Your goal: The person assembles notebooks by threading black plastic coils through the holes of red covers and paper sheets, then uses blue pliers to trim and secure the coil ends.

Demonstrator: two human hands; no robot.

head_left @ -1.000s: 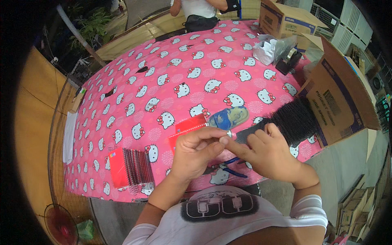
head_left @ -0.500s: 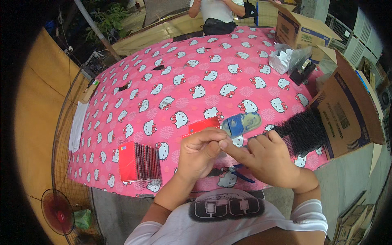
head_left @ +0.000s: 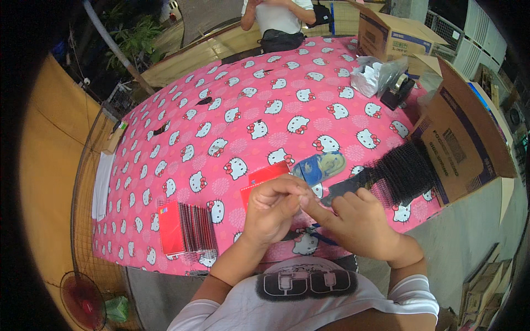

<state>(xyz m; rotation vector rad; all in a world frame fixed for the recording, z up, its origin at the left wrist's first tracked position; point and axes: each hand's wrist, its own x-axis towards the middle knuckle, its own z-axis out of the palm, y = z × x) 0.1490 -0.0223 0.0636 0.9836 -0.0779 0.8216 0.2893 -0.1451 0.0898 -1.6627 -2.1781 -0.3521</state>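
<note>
My left hand (head_left: 270, 212) and my right hand (head_left: 356, 223) meet over the near side of the table, thumbs and fingertips pinched together. Whatever lies between the fingertips is too small or hidden to make out. A red spiral notebook (head_left: 264, 179) rests flat just beyond my left hand, partly covered by it. Beside it is a blue and beige pad with one rounded end (head_left: 320, 167). Below my right hand, a tool with blue handles (head_left: 326, 237) shows in part. Many black spiral binding coils (head_left: 406, 174) lie heaped to the right of my right hand.
A stack of red spiral notebooks (head_left: 171, 226) stands at the left front. On the right an open cardboard box (head_left: 458, 149) tilts toward the coils. Farther back are a tape dispenser (head_left: 397, 91), plastic wrapping (head_left: 367, 77) and another box (head_left: 392, 38). A person (head_left: 279, 19) is across the table.
My view has shifted a little, so the table's things appear slightly farther left. Both hands keep their fingertips pinched together, with only slight movement.
</note>
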